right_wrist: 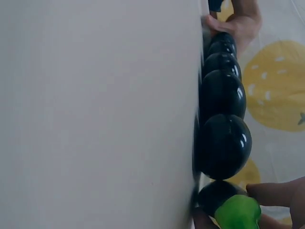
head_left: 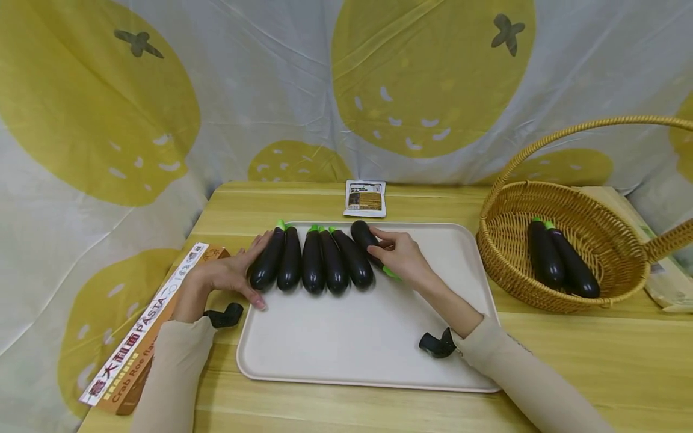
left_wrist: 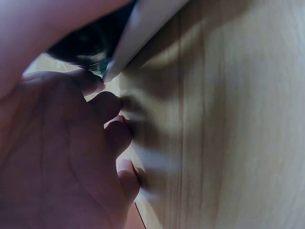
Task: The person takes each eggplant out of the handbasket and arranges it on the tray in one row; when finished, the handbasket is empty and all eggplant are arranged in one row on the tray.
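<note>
Several dark, glossy eggplants (head_left: 313, 264) lie side by side on a pale tray (head_left: 352, 343), their green stems toward its far edge. At the right end of the row, my right hand (head_left: 406, 258) pinches another eggplant (head_left: 361, 234) between thumb and fingers. That one is turned the other way, its green stem (right_wrist: 238, 212) facing the right wrist camera. My left hand (head_left: 233, 273) rests spread against the leftmost eggplant (head_left: 266, 264), its thumb on the tray. In the left wrist view, the fingers (left_wrist: 106, 107) are loosely bent near the tray's rim and the table.
A wicker basket (head_left: 492, 252) holding two eggplants (head_left: 563, 258) stands right of the tray. Behind the tray lies a small packet (head_left: 365, 198). A long pasta box (head_left: 146, 325) lies to the left, under my left forearm. A patterned cloth (head_left: 271, 90) hangs at the back.
</note>
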Motion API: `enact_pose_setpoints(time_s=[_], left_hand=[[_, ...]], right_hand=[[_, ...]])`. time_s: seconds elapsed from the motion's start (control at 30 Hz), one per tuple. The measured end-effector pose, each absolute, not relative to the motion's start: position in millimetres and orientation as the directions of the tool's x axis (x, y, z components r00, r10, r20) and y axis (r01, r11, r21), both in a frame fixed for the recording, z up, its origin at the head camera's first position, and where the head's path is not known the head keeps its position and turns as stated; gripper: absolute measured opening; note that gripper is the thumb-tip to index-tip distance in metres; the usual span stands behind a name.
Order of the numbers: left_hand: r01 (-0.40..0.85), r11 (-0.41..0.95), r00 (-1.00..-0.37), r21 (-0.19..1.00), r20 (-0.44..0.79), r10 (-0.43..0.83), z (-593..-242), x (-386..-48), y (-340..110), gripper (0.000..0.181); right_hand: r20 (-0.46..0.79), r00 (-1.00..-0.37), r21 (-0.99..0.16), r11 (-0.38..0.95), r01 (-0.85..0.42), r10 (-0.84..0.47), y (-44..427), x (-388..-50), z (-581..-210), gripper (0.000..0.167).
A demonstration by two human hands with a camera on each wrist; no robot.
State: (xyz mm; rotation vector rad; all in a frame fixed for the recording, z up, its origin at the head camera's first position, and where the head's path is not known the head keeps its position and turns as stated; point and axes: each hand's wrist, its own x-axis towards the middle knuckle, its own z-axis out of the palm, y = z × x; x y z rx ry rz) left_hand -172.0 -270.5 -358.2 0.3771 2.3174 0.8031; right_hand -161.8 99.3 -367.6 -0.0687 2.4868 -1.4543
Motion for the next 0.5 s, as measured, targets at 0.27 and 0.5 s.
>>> enact_pose_setpoints(time_s=[0.27, 0.5], left_hand=[[0.054, 0.76, -0.747, 0.648, -0.479, 0.461, -358.1, -172.2, -271.1, 0.155], [0.061, 0.759, -0.749, 0.648, -0.473, 0.464, -357.3, -172.0, -270.6, 0.155]], right_hand=[[-0.222, -0.95, -0.831, 0.552, 0.067, -0.219, 102.6, -155.9, -365.6, 0.052], [-0.186, -0.957, -0.806, 0.592, 0.018, -0.224, 105.7, -153.4, -364.4, 0.054]])
